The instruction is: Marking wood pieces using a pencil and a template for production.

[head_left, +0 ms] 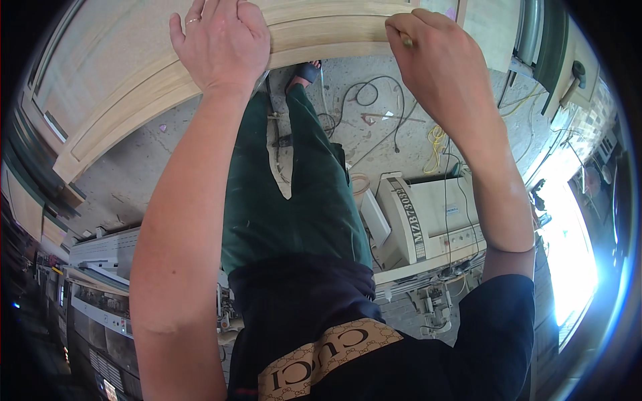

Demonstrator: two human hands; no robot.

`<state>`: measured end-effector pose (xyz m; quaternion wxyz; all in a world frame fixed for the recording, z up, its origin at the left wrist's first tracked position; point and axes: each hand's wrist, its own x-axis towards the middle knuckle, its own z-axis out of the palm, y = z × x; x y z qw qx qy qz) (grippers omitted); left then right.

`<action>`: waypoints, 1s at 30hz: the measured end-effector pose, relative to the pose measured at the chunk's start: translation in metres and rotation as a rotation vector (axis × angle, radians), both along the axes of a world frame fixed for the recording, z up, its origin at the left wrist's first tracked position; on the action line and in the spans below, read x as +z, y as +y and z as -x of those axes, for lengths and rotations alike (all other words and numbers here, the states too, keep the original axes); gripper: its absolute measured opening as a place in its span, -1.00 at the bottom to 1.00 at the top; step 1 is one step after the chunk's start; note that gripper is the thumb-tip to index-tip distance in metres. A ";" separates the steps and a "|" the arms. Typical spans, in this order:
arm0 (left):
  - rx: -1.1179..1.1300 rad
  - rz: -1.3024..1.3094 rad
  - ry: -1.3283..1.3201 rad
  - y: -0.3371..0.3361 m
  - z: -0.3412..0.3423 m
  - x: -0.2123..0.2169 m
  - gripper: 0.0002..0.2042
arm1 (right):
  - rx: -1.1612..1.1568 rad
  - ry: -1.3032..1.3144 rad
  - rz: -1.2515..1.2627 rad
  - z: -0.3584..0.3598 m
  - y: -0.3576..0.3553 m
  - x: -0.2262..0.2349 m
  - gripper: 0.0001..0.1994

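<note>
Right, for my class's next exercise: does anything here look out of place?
Yes: the concrete floor. A dark cable lies in loose loops and a yellow cord is bunched beside the beige machine; both look strewn rather than neatly coiled.

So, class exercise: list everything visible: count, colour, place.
Wooden panel: one, pale tan, across top
Floor: one, grey, below panel
Cables: several, dark, on floor
Cord bundle: one, yellow, floor, right
Machine: one, cream, right of centre
Slatted unit: one, grey, lower left
Possible mallet: one, dark, upper right
Bright opening: one, white, right
Footwear: one visible, dark, upper middle
Trousers: one pair, green, centre
Shirt: one, dark, lower middle
Patterned band: one, tan, across shirt
Forearms: two, bare, either side
Left hand: one, ringed, upper left
Right hand: one, closed on tan stub, upper right
</note>
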<state>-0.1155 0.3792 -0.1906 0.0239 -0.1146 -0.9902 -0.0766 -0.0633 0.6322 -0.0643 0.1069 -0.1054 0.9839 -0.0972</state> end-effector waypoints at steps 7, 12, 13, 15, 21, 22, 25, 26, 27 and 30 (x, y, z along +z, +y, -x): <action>0.008 -0.042 -0.013 0.004 -0.002 0.001 -0.62 | -0.098 -0.083 0.118 0.003 -0.001 0.009 -0.87; 0.009 -0.103 -0.030 0.009 -0.004 0.006 -0.64 | -0.044 -0.011 0.201 -0.020 -0.005 -0.005 -0.71; 0.022 -0.110 -0.023 0.009 -0.003 0.007 -0.64 | -0.049 -0.002 0.202 -0.021 -0.009 -0.005 -0.71; 0.026 -0.121 -0.009 0.009 -0.003 0.007 -0.65 | -0.008 0.000 0.340 -0.023 -0.016 -0.008 -0.62; 0.023 -0.129 -0.057 0.012 -0.002 0.011 -0.64 | -0.050 0.029 0.468 -0.034 -0.030 -0.020 -0.60; 0.027 -0.117 -0.072 0.012 -0.002 0.012 -0.64 | -0.043 0.074 0.510 -0.035 -0.028 -0.018 -0.63; 0.027 -0.100 -0.083 0.014 -0.002 0.015 -0.64 | -0.065 0.138 0.631 -0.048 -0.018 -0.003 -0.69; 0.035 -0.090 -0.090 0.013 -0.001 0.016 -0.64 | -0.086 0.142 0.718 -0.056 -0.014 0.003 -0.71; 0.020 -0.097 -0.074 0.013 -0.001 0.017 -0.64 | -0.093 0.163 0.710 -0.067 -0.011 0.005 -0.71; 0.026 -0.098 -0.096 0.016 -0.002 0.020 -0.64 | -0.211 0.062 0.733 -0.112 -0.007 0.007 -0.77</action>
